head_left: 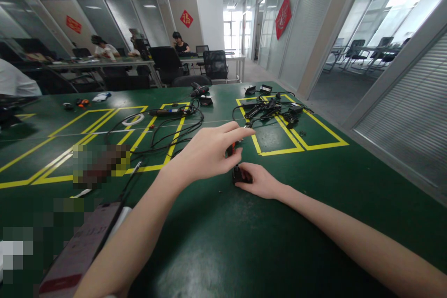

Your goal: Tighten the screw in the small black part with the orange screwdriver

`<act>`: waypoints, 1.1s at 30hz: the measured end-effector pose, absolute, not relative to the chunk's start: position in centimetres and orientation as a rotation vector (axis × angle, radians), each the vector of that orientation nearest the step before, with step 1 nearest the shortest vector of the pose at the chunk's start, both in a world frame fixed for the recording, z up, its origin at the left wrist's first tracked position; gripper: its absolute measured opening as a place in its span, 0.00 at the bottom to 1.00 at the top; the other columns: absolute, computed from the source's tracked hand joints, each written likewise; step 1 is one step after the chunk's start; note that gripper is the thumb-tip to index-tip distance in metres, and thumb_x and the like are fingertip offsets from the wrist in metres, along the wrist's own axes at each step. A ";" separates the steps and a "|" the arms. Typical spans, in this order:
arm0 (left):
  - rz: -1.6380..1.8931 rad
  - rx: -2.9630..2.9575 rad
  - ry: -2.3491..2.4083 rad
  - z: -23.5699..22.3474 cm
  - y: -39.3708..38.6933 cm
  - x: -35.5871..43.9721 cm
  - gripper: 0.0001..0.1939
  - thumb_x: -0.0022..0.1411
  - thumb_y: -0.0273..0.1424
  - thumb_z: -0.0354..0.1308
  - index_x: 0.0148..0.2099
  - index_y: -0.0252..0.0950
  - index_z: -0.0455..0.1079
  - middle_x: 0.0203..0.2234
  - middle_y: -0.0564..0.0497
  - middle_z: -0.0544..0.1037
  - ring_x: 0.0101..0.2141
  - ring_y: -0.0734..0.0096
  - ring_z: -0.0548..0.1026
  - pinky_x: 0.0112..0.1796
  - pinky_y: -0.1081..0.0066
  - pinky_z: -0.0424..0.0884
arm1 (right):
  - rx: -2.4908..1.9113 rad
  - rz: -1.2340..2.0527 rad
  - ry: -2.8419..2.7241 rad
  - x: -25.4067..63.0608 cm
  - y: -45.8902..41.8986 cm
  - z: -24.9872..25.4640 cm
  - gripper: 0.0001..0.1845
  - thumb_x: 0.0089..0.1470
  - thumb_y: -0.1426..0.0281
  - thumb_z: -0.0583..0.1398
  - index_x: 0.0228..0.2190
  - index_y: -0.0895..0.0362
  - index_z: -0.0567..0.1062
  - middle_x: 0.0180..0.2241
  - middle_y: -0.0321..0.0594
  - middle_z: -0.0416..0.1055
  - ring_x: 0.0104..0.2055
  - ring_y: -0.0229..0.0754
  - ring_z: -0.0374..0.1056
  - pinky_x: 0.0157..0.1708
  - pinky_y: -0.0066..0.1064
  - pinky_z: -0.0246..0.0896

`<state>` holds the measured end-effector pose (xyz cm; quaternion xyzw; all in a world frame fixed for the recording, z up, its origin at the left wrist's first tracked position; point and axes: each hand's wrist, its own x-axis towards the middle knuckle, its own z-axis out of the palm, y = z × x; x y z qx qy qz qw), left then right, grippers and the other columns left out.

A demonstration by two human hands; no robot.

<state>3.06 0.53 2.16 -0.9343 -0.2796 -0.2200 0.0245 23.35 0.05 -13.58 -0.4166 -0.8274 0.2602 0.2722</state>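
Note:
My left hand reaches in over the middle of the green table, thumb and fingers closed around a small red-and-black tool. Most of that tool is hidden by the fingers, so its exact kind does not show. Just below and to the right, my right hand grips a small black block-shaped part close to the tabletop. The tool is right above this part; whether the two touch I cannot tell.
Beyond my hands lies a tangle of black cables and parts within yellow tape outlines. A power drill and a corded tool lie farther back. A phone-like device is at lower left. People sit at desks behind.

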 end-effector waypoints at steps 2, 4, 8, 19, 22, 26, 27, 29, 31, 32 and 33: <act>-0.682 -2.898 -0.843 2.2 0.6 3.1 0.25 0.63 0.23 0.53 0.61 0.39 0.70 0.43 0.48 0.77 0.38 0.68 0.77 0.35 0.72 0.68 | -1.111 0.702 -2.228 23.4 0.1 -13.6 0.11 0.54 0.72 0.67 0.34 0.56 0.69 0.30 0.32 0.67 0.30 0.39 0.62 0.31 0.29 0.52; -0.684 -2.898 -0.832 2.2 0.6 3.1 0.25 0.62 0.21 0.52 0.61 0.39 0.70 0.43 0.48 0.77 0.39 0.68 0.77 0.36 0.72 0.68 | -1.115 0.702 -2.227 23.4 0.1 -13.6 0.10 0.54 0.72 0.67 0.33 0.56 0.69 0.29 0.32 0.67 0.30 0.39 0.62 0.31 0.29 0.52; -0.676 -2.886 -0.855 2.2 0.5 3.1 0.22 0.66 0.24 0.51 0.60 0.40 0.70 0.45 0.47 0.78 0.35 0.70 0.77 0.33 0.73 0.67 | -1.132 0.692 -2.219 23.4 0.1 -13.7 0.11 0.53 0.71 0.68 0.33 0.56 0.69 0.29 0.32 0.66 0.30 0.39 0.62 0.31 0.29 0.52; -0.676 -2.886 -0.873 2.2 0.5 3.1 0.22 0.66 0.25 0.52 0.60 0.39 0.71 0.46 0.48 0.78 0.35 0.70 0.77 0.33 0.73 0.68 | -1.129 0.702 -2.219 23.4 0.1 -13.7 0.11 0.53 0.71 0.67 0.34 0.56 0.69 0.29 0.32 0.66 0.30 0.38 0.61 0.31 0.29 0.52; -0.682 -2.900 -0.840 2.2 0.5 3.1 0.24 0.62 0.23 0.53 0.60 0.39 0.71 0.44 0.48 0.78 0.36 0.68 0.77 0.35 0.72 0.69 | -1.117 0.703 -2.222 23.4 0.1 -13.7 0.10 0.53 0.72 0.67 0.35 0.56 0.70 0.29 0.32 0.67 0.30 0.38 0.61 0.31 0.29 0.52; -0.708 -2.917 -0.834 2.2 0.6 3.0 0.25 0.63 0.21 0.51 0.60 0.39 0.70 0.47 0.46 0.77 0.38 0.70 0.77 0.36 0.72 0.70 | -1.124 0.689 -2.227 23.4 0.1 -13.8 0.10 0.54 0.71 0.67 0.34 0.56 0.69 0.29 0.32 0.67 0.30 0.39 0.62 0.31 0.29 0.52; -0.710 -2.913 -0.843 2.2 0.6 3.0 0.25 0.63 0.21 0.51 0.60 0.39 0.70 0.49 0.46 0.76 0.37 0.70 0.77 0.35 0.73 0.69 | -1.127 0.687 -2.227 23.4 0.1 -13.8 0.11 0.54 0.71 0.67 0.33 0.56 0.69 0.29 0.32 0.67 0.30 0.39 0.62 0.31 0.29 0.52; -0.702 -2.909 -0.857 2.2 0.5 3.1 0.24 0.64 0.22 0.51 0.60 0.40 0.70 0.50 0.47 0.76 0.36 0.71 0.77 0.35 0.72 0.69 | -1.123 0.688 -2.226 23.4 0.1 -13.8 0.10 0.54 0.71 0.67 0.34 0.56 0.69 0.30 0.33 0.67 0.30 0.39 0.62 0.31 0.30 0.53; -0.692 -2.916 -0.855 2.2 0.4 3.1 0.24 0.63 0.23 0.52 0.61 0.40 0.70 0.49 0.47 0.76 0.37 0.70 0.77 0.36 0.72 0.69 | -1.110 0.692 -2.226 23.4 0.1 -13.8 0.10 0.54 0.71 0.66 0.35 0.56 0.70 0.31 0.33 0.68 0.31 0.39 0.62 0.32 0.30 0.53; -0.689 -2.921 -0.850 2.2 0.4 3.1 0.25 0.63 0.22 0.52 0.61 0.40 0.70 0.49 0.48 0.76 0.37 0.70 0.77 0.36 0.71 0.69 | -1.106 0.693 -2.224 23.4 0.1 -13.9 0.10 0.54 0.71 0.66 0.36 0.56 0.70 0.31 0.33 0.68 0.31 0.39 0.62 0.32 0.30 0.53; -0.687 -2.924 -0.848 2.2 0.4 3.1 0.26 0.62 0.22 0.52 0.62 0.40 0.69 0.48 0.48 0.76 0.37 0.69 0.77 0.36 0.71 0.69 | -1.107 0.694 -2.222 23.4 0.1 -13.9 0.10 0.54 0.71 0.66 0.35 0.56 0.70 0.31 0.33 0.68 0.31 0.39 0.62 0.31 0.30 0.53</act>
